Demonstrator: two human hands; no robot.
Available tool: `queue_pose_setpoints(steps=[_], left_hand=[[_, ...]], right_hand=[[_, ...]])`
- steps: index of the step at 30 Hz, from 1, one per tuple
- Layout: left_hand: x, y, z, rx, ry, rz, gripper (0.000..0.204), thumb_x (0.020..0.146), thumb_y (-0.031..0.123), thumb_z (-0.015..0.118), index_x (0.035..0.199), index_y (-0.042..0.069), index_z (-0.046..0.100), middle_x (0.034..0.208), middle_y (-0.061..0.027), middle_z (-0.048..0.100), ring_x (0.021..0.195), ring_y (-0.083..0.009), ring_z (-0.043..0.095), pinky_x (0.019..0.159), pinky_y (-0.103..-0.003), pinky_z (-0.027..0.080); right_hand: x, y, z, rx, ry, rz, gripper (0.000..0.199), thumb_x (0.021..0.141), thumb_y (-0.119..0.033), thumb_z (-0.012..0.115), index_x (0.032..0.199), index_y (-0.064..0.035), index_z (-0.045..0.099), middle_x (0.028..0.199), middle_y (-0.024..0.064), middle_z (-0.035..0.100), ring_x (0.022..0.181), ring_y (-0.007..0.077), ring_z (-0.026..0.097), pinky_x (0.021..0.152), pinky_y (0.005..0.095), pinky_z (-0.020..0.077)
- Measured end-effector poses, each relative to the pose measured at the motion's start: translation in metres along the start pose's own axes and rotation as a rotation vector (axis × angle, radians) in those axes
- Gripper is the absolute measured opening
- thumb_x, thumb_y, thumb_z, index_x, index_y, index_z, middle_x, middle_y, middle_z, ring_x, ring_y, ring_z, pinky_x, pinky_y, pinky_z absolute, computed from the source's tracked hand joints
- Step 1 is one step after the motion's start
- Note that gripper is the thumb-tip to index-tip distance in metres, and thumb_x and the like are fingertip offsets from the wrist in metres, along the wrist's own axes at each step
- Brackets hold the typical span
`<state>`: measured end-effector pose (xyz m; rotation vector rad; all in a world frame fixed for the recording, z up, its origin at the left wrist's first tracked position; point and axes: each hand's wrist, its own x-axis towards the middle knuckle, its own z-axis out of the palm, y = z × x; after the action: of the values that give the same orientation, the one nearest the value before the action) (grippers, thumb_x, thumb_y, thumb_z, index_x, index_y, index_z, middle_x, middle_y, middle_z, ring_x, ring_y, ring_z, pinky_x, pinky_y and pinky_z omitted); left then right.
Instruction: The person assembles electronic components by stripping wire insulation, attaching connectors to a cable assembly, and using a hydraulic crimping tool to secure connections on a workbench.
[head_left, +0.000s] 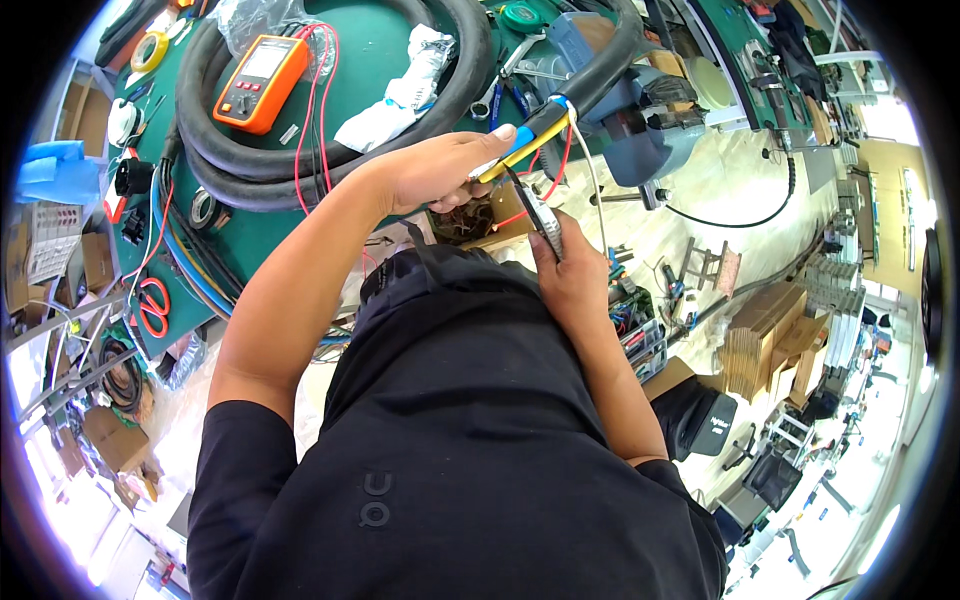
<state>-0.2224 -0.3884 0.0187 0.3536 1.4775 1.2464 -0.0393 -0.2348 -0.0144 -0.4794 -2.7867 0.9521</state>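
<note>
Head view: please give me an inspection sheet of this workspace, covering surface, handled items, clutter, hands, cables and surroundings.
Surface: green worktop, with much lying on it.
Handled items: blue and yellow wires at the exposed end of a thick black cable; a slim tool, exact type unclear.
Clutter: orange meter, crumpled white packaging, yellow tape roll, red-handled scissors near the worktop's edge.
Hands: left hand grips the wires; right hand holds the tool, its tip close to them.
Cables: black cable coil on the worktop; red leads; thin white cord hanging near the right hand.
Surroundings: pale floor, stacked cardboard; outer rim too distorted to judge.
</note>
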Motion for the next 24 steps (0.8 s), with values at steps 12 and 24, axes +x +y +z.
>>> queue_pose_setpoints(steps=[12,24], left_hand=[[0.017,-0.033,-0.008,0.037,0.037,0.234,0.068,0.102,0.062,0.025,0.105,0.003,0.059,0.066,0.0015,0.047,0.047,-0.0045,0.035,0.045,-0.022,0.03],[0.02,-0.033,-0.009,-0.019,0.057,0.185,0.067,0.103,0.058,0.026,0.105,0.001,0.06,0.064,0.0,0.048,0.046,-0.0047,0.036,0.042,-0.02,0.028]], right_hand=[[0.003,0.002,0.003,-0.008,-0.003,-0.012,0.028,0.091,-0.022,0.067,0.111,-0.0051,0.056,0.089,0.021,0.066,0.08,0.0419,0.065,0.066,0.046,0.0503],[0.007,0.0,0.001,-0.025,0.023,-0.061,0.032,0.089,-0.021,0.068,0.115,-0.0053,0.058,0.092,0.0173,0.067,0.081,0.0371,0.067,0.066,0.0435,0.0523]])
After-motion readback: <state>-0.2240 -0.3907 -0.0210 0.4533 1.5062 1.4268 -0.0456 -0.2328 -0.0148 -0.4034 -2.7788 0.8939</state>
